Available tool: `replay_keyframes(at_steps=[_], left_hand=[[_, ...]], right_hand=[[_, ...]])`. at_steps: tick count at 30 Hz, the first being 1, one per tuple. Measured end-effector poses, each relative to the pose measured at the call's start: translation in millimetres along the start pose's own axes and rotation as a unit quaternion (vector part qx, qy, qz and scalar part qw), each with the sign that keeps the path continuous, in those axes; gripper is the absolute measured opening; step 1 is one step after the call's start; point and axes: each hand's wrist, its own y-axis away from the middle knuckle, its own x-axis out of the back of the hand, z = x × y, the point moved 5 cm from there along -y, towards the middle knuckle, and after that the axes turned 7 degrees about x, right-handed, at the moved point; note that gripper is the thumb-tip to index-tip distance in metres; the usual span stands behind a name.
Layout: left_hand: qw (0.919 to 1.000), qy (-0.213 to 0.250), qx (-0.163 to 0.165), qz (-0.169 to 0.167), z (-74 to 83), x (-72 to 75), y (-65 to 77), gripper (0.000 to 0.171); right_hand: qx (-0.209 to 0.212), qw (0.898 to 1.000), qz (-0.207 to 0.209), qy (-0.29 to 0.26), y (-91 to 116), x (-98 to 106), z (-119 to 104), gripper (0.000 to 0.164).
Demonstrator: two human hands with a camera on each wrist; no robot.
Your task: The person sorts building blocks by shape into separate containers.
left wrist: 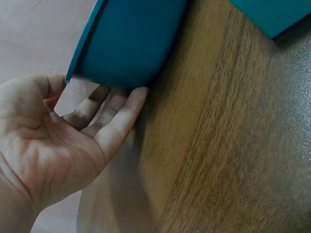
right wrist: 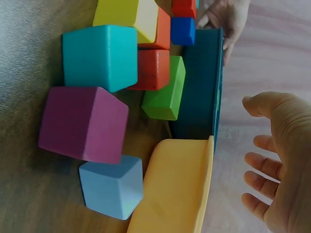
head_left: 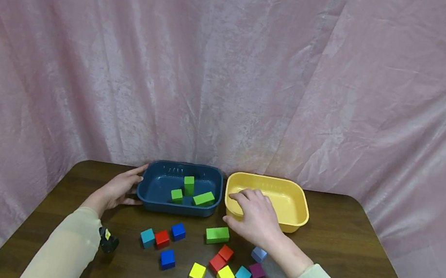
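A dark blue tray [head_left: 150,205] holds three green blocks: an upright one [head_left: 188,185], a small one [head_left: 176,195] and one lying flat [head_left: 203,199]. My left hand [head_left: 119,189] is at its left end, fingertips on the end wall and rim; the tray's side [left wrist: 131,43] fills the top of the left wrist view. My right hand [head_left: 256,218] hovers over the near left part of a yellow tray [head_left: 291,204], fingers loosely bent with nothing between them. A long green block [head_left: 217,235] lies on the table just in front of that hand.
On the wooden table [head_left: 340,257], nearer me, lie several cubes, including teal [head_left: 147,238], red [head_left: 162,239], blue [head_left: 168,259], yellow [head_left: 197,273], purple [head_left: 257,271] and light blue [head_left: 259,254]. A pink curtain [head_left: 234,72] hangs behind the trays.
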Motion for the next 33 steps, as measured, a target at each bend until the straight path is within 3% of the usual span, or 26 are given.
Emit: replay_keyframes(at_steps=[18,33], left_hand=[[1.0,-0.005,-0.005,-0.002,-2.3,2.6,-3.4,0.058],[1.0,-0.005,0.0,-0.002,-0.7,1.3,-1.9,0.058]], right_hand=[[0.035,0.999,-0.03,0.005,9.1,-18.6,-11.7,0.051],[0.068,0.992,-0.092,0.042,8.4,-39.1,-27.6,0.042]])
